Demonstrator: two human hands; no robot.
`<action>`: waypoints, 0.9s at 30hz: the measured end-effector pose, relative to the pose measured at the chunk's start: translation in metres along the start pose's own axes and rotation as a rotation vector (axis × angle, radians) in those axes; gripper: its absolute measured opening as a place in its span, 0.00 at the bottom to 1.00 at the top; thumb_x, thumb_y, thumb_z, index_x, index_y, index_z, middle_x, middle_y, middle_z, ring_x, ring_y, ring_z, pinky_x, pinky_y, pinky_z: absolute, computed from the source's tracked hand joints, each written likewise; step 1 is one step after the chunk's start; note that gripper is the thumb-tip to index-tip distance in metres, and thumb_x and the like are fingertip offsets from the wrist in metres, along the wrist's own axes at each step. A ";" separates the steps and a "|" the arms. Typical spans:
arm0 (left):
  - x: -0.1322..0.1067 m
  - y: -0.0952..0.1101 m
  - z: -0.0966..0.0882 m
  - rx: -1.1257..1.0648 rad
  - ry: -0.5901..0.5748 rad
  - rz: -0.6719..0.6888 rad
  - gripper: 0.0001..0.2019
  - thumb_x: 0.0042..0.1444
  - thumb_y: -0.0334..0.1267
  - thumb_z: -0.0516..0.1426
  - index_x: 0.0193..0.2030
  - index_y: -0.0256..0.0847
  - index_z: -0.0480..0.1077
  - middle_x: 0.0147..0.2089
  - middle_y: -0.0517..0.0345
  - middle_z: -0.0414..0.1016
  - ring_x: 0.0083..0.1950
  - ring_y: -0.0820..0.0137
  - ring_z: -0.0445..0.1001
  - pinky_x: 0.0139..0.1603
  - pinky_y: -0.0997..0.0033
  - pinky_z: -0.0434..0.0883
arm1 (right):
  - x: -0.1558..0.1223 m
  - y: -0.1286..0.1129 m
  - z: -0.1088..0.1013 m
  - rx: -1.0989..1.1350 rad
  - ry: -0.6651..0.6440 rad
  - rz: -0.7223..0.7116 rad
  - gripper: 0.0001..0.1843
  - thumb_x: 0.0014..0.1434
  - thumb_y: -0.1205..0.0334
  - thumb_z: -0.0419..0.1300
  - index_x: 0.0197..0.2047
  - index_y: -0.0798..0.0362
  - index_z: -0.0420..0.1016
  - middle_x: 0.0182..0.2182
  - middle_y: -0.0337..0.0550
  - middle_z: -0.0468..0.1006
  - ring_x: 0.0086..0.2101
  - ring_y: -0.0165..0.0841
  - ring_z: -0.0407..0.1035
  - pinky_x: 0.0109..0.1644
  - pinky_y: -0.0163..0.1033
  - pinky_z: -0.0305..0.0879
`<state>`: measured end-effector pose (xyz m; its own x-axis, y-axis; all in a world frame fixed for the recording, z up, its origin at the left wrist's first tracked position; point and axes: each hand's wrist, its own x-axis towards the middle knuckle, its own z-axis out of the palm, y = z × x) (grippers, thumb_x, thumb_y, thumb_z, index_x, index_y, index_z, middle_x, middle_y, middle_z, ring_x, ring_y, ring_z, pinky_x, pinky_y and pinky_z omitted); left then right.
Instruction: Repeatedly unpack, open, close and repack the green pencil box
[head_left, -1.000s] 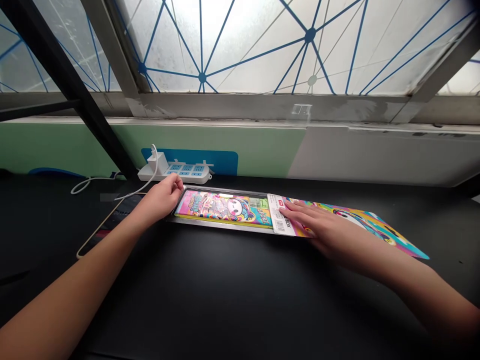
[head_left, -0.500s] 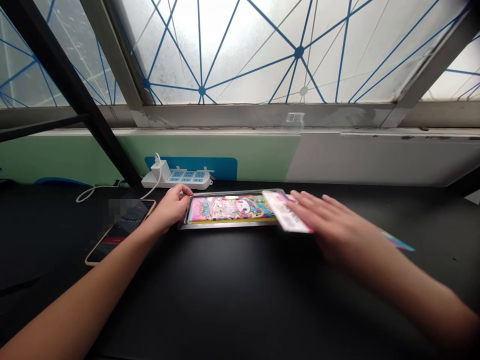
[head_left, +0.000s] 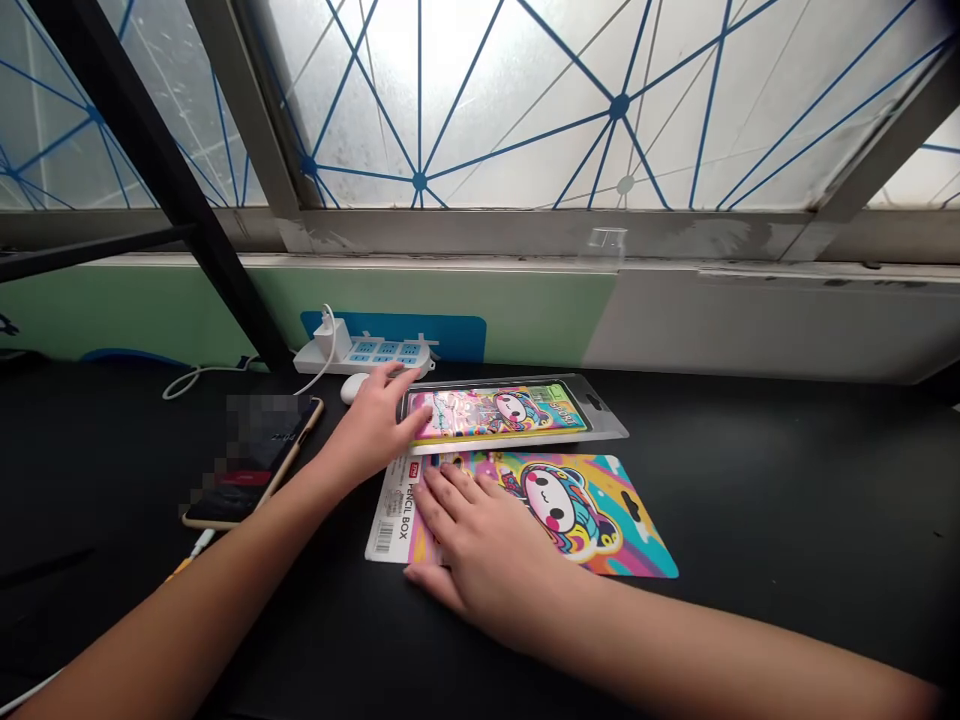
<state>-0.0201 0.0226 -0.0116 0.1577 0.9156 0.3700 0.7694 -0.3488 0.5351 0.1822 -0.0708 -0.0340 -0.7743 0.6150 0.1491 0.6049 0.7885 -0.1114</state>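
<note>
Right hand (head_left: 480,545): comes in from lower right and lies flat, palm down, on the card (head_left: 600,515). Fingers are straight and slightly spread, gripping nothing, just resting on the print. Fingertips sit near the card's white "PENCIL BOX" strip at its left end.

Card: flat on the black counter (head_left: 787,480), colourful cartoon face up, long side roughly left-right, hang-hole end to the right.

Box (head_left: 499,410): just behind the card, in a clear plastic shell, also flat on the counter. It runs parallel to the card; the near edges look to be touching or almost, can't tell which. Shell tab points right.

Left hand (head_left: 375,430): on the box's left end, half closed. Fingers reach over the far side with the thumb at the near edge, so it has the end pinched.

Phone (head_left: 255,460): left of the left wrist, face up, angled.

Small white object (head_left: 351,388): just beyond the left hand, too small to identify.

Power strip (head_left: 375,353): farther back against the wall, with a white charger (head_left: 332,335) plugged in and its cable trailing left.

Window (head_left: 525,90): above that, frosted, with blue tape lines.
</note>
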 end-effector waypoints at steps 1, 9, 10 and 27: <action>-0.004 0.005 0.000 0.096 -0.024 0.098 0.23 0.63 0.45 0.59 0.63 0.41 0.72 0.68 0.45 0.68 0.71 0.50 0.62 0.72 0.46 0.60 | 0.003 0.004 -0.001 0.031 -0.020 0.018 0.39 0.71 0.44 0.52 0.72 0.66 0.60 0.71 0.63 0.59 0.69 0.57 0.56 0.68 0.63 0.61; -0.027 0.040 0.010 0.387 -0.326 0.351 0.25 0.71 0.44 0.53 0.73 0.44 0.62 0.76 0.41 0.58 0.77 0.45 0.55 0.70 0.33 0.59 | 0.000 0.019 -0.010 0.258 -0.004 0.003 0.31 0.69 0.50 0.55 0.68 0.60 0.69 0.66 0.57 0.71 0.68 0.49 0.58 0.75 0.53 0.47; -0.025 0.037 0.009 0.388 -0.362 0.363 0.25 0.72 0.40 0.51 0.74 0.45 0.61 0.77 0.41 0.56 0.77 0.45 0.55 0.70 0.35 0.60 | 0.001 0.022 -0.011 0.258 -0.006 -0.019 0.32 0.69 0.50 0.56 0.70 0.61 0.67 0.68 0.57 0.68 0.70 0.48 0.55 0.76 0.52 0.46; -0.013 0.019 -0.001 0.362 -0.445 0.410 0.29 0.67 0.25 0.47 0.73 0.47 0.62 0.77 0.46 0.54 0.77 0.48 0.54 0.72 0.35 0.58 | 0.014 0.053 -0.001 0.013 0.200 -0.308 0.25 0.74 0.51 0.52 0.58 0.64 0.76 0.56 0.60 0.80 0.62 0.45 0.69 0.70 0.50 0.60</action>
<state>-0.0078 0.0043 -0.0057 0.6579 0.7464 0.1005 0.7392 -0.6655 0.1039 0.2032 -0.0202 -0.0372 -0.8673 0.3370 0.3663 0.3457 0.9373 -0.0437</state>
